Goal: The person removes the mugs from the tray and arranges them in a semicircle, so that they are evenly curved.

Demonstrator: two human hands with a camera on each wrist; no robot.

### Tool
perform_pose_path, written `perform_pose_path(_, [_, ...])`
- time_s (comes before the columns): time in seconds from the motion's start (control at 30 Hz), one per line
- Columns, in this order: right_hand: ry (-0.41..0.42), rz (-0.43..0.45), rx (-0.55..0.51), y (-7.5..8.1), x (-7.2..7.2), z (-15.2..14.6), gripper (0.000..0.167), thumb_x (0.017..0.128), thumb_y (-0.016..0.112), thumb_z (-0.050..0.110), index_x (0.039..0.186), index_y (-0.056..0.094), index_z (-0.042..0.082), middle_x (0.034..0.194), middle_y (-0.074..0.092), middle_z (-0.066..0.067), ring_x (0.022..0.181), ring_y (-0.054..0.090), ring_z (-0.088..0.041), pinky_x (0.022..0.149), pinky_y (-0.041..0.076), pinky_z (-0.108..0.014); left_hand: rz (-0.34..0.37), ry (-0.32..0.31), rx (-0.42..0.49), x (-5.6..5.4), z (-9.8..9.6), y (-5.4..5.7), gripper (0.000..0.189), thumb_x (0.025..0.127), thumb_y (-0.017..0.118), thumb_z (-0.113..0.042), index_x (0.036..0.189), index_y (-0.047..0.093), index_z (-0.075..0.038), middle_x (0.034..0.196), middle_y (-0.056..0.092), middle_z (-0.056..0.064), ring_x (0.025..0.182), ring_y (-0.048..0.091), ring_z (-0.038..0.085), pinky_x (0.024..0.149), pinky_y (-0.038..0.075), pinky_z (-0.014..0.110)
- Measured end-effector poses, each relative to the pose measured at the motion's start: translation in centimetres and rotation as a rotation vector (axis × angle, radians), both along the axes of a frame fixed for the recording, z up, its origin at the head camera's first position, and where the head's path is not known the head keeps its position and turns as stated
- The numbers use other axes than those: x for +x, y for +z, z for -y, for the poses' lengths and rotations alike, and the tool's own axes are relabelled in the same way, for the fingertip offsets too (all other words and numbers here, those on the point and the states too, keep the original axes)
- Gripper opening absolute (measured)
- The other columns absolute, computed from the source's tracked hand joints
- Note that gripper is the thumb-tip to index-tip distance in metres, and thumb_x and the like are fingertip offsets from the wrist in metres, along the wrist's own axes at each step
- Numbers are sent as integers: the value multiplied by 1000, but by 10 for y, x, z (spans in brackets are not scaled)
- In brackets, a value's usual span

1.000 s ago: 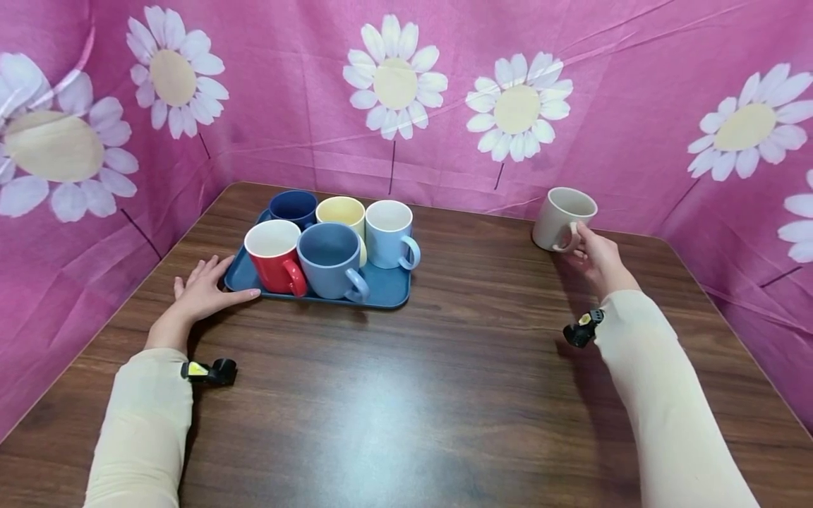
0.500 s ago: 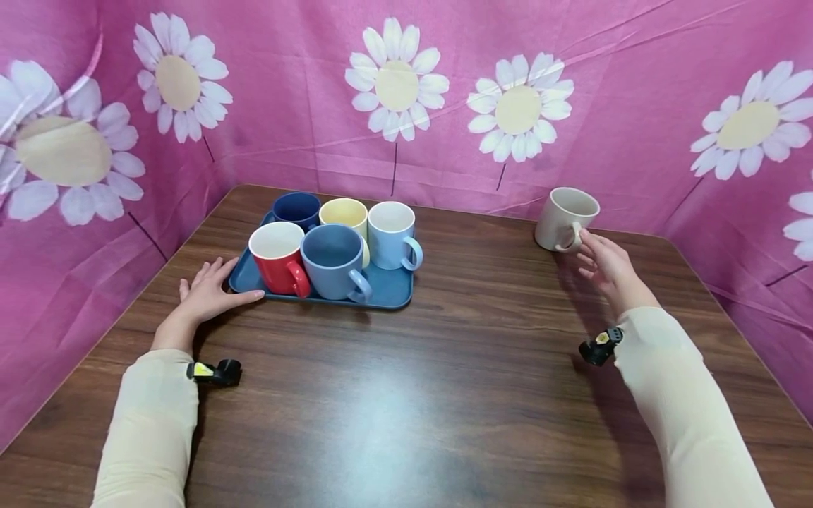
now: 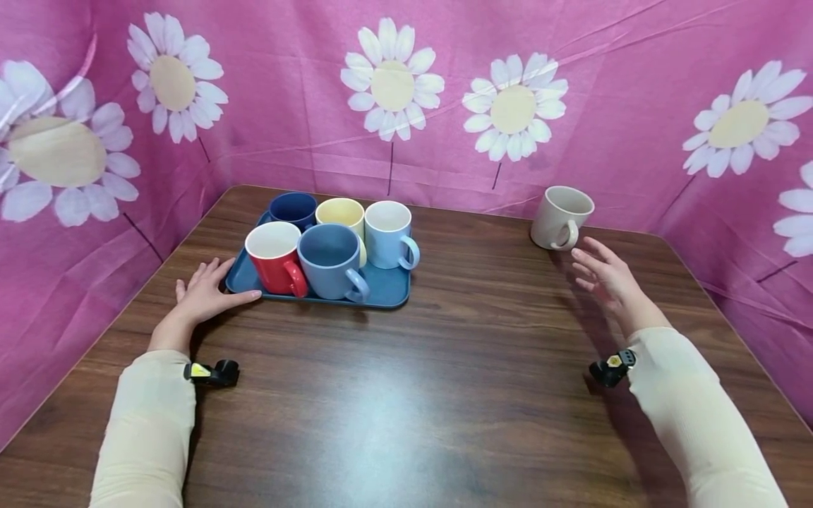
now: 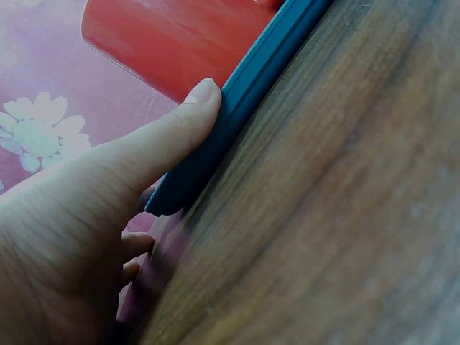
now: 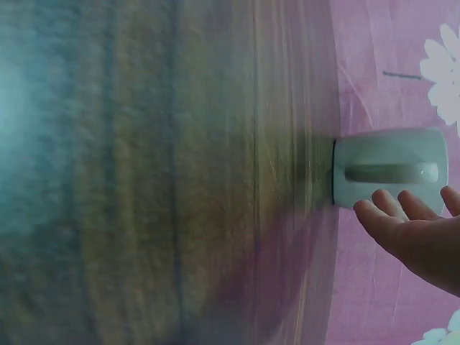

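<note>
A blue tray at the back left bears several mugs: a red mug, a grey-blue mug, a light blue mug, a yellow mug and a dark blue mug. My left hand spreads its fingers around the tray's front left corner. In the left wrist view its thumb touches the tray's rim beside the red mug. Standing upright at the back right is a beige mug, its handle toward me. My right hand hovers just short of that handle, fingers loosely extended, holding nothing.
The wooden table runs up to a pink cloth backdrop with white daisies on the back and both sides. A small black camera is strapped on each sleeve.
My right hand has let go of the beige mug's handle and drawn back toward me and right. The beige mug stays in place. My left hand and the tray stay put.
</note>
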State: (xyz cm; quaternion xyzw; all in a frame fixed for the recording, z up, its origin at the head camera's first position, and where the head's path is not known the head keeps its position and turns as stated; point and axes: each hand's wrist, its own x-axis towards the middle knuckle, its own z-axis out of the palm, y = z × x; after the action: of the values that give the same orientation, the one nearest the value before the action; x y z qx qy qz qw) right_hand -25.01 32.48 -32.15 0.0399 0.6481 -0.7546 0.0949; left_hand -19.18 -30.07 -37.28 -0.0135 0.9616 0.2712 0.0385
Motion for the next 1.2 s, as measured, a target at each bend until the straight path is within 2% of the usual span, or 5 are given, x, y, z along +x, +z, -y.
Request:
perform_pose_path(0.13, [27, -52, 33, -2, 6, 5, 72, 85, 55, 12, 140, 9, 15, 116, 36, -4, 93, 45, -8, 85, 29, -34, 4, -2, -1, 1, -1, 2, 94, 71, 57, -58, 138, 15, -6, 135, 7, 33, 123, -3, 45, 84, -10, 66])
perform_pose_path(0.37, [79, -106, 201, -7, 14, 17, 68, 85, 56, 15, 139, 16, 14, 131, 23, -16, 97, 45, -4, 95, 25, -40, 10, -10, -3, 1, -2, 2, 94, 71, 57, -57, 138, 15, -6, 135, 7, 33, 123, -4, 45, 84, -9, 66])
perform_pose_path(0.67, [134, -162, 197, -9, 23, 39, 66, 84, 56, 11, 138, 20, 11, 126, 32, -13, 91, 52, -1, 78, 42, -23, 5, -11, 7, 1, 0, 1, 93, 72, 56, -57, 138, 15, -5, 135, 7, 32, 123, -4, 44, 84, -10, 66])
perform_pose_path(1.03, [210, -291, 260, -5, 38, 85, 59, 83, 57, 8, 135, 28, 8, 127, 33, -21, 98, 48, -10, 80, 42, -23, 7, -12, 12, 1, 0, -1, 93, 72, 56, -56, 137, 15, -4, 135, 7, 32, 123, -5, 44, 84, -10, 66])
perform_pose_path(1.2, [232, -355, 326, -9, 41, 104, 60, 81, 60, 7, 133, 31, 5, 127, 34, -26, 106, 45, -29, 77, 43, -21, 1, -12, 13, 1, 1, -1, 93, 72, 57, -56, 137, 15, -4, 135, 7, 32, 123, -4, 44, 84, -11, 66])
